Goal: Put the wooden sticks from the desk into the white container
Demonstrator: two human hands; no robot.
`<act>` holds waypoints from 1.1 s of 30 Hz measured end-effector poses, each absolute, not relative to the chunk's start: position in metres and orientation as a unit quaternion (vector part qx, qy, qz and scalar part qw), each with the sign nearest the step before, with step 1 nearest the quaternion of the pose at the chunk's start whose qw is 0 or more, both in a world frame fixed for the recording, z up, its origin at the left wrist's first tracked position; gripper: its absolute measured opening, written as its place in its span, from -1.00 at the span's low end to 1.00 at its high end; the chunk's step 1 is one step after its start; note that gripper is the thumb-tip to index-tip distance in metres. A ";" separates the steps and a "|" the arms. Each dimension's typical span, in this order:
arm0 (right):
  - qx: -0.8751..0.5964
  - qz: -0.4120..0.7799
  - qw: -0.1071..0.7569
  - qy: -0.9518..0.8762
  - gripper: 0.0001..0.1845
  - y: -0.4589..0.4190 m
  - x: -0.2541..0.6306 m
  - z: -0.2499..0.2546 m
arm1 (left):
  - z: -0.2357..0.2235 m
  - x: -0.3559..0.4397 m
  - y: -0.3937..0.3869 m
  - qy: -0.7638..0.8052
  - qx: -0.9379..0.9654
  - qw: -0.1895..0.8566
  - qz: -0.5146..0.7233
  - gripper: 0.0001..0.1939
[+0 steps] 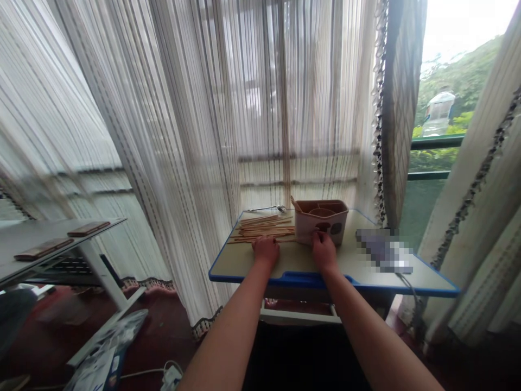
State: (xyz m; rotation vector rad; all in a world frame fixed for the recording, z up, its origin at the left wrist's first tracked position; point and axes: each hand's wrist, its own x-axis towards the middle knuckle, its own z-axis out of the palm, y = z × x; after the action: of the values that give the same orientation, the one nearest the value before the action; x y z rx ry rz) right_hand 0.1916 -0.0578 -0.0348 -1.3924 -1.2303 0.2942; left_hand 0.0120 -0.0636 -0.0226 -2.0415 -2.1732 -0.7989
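Note:
A small beige desk with a blue rim (285, 278) stands in front of sheer curtains. On it lie several wooden chopsticks (262, 228) in a loose row, with a pink divided holder (321, 220) to their right. My left hand (266, 250) rests on the desk just in front of the chopsticks, fingers curled under. My right hand (324, 248) sits at the front base of the pink holder, fingers bent and touching it. A metal spoon (268, 208) lies behind the chopsticks. A wooden utensil handle sticks out of the holder's left corner.
A blurred-out flat object (385, 252) lies on the desk's right side with a cable hanging off the edge. A white table (52, 241) with two brown flat items stands at the left. Papers and a cable lie on the dark red floor. An open window is at the right.

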 end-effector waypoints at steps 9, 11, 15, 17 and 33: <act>-0.606 0.126 0.644 -0.449 -0.55 -0.061 0.194 -0.034 | -0.026 0.010 -0.059 -0.677 -0.678 0.036 -0.286 -0.73; -0.602 0.129 0.649 -0.447 -0.56 -0.062 0.194 -0.033 | -0.027 0.010 -0.058 -0.668 -0.683 0.047 -0.292 -0.73; -0.597 0.132 0.658 -0.440 -0.60 -0.061 0.195 -0.033 | -0.029 0.009 -0.056 -0.662 -0.689 0.050 -0.290 -0.73; -0.597 0.126 0.667 -0.428 -0.62 -0.059 0.195 -0.034 | -0.030 0.008 -0.056 -0.662 -0.692 0.042 -0.285 -0.74; -0.567 0.129 0.720 -0.380 -0.68 -0.047 0.198 -0.046 | -0.029 0.007 -0.056 -0.637 -0.700 0.048 -0.318 -0.80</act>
State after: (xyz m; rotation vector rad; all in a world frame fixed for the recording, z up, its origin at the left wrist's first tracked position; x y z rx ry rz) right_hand 0.1980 -0.0466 -0.0463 -1.2525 -0.8404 0.2856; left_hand 0.0070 -0.0556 -0.0288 -2.1350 -1.9427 -0.9684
